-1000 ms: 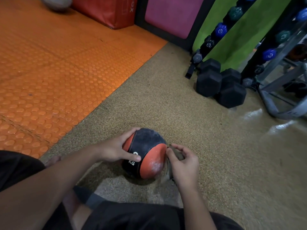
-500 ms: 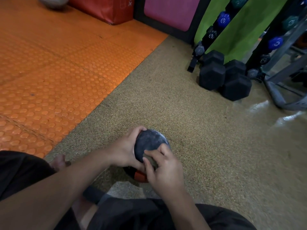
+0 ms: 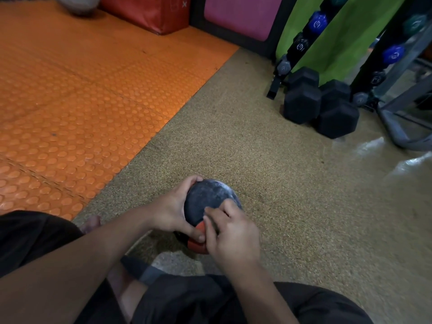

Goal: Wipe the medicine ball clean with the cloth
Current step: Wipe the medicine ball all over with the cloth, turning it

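Note:
The medicine ball (image 3: 208,197), black with orange panels and a dusty whitish top, rests on the speckled tan floor just in front of my knees. My left hand (image 3: 173,209) grips its left side, fingers over the top and thumb on the orange panel near the bottom. My right hand (image 3: 233,237) lies on the ball's near right side with its fingers curled against the black surface. The cloth is almost fully hidden beneath that hand.
An orange studded mat (image 3: 70,101) covers the floor to the left. Two black hex dumbbells (image 3: 301,104) lie at the right back beside a slanted rack (image 3: 301,45) of small dumbbells and a grey metal frame (image 3: 397,127). A red pad (image 3: 152,10) stands at the back.
The ball has been turned so its dusty black face points up. My right hand has moved from beside the ball onto its near top, bringing the cloth with it.

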`<control>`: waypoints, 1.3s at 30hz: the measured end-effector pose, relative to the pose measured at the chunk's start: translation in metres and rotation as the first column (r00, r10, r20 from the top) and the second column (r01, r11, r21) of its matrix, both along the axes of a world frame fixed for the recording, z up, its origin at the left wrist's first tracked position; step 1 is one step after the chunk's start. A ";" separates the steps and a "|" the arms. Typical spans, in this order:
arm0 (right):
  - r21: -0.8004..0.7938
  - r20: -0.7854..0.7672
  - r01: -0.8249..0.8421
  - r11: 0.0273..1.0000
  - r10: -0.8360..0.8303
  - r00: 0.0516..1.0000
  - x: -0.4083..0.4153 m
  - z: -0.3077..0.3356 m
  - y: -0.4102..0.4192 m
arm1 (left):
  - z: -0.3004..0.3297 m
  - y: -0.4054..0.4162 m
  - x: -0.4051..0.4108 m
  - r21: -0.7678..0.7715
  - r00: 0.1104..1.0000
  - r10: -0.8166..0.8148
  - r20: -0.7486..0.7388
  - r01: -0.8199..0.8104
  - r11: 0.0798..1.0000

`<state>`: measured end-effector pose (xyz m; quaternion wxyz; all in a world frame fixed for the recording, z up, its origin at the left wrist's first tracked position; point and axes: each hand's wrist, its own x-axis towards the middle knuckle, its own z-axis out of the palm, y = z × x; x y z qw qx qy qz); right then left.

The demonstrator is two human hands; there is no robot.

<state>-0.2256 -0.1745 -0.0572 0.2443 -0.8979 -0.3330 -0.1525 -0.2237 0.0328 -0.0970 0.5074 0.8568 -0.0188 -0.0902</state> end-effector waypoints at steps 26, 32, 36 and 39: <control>0.375 -0.602 0.525 0.764 -0.230 0.765 0.041 -0.001 -0.021 | 0.001 -0.009 -0.004 0.290 0.998 -0.007 -0.065 0.026 0.957; 0.397 -0.573 0.367 0.841 -0.085 0.815 0.008 0.001 -0.005 | 0.012 -0.019 0.005 0.171 0.991 0.075 -0.107 -0.056 0.984; 0.353 -0.541 0.248 0.902 -0.019 0.841 0.002 0.004 -0.001 | 0.019 -0.017 0.008 0.304 0.998 0.048 -0.050 -0.031 0.952; 0.306 -0.470 0.178 0.935 -0.014 0.883 0.000 0.004 0.001 | 0.018 -0.026 0.009 0.339 1.000 0.008 0.025 -0.016 0.941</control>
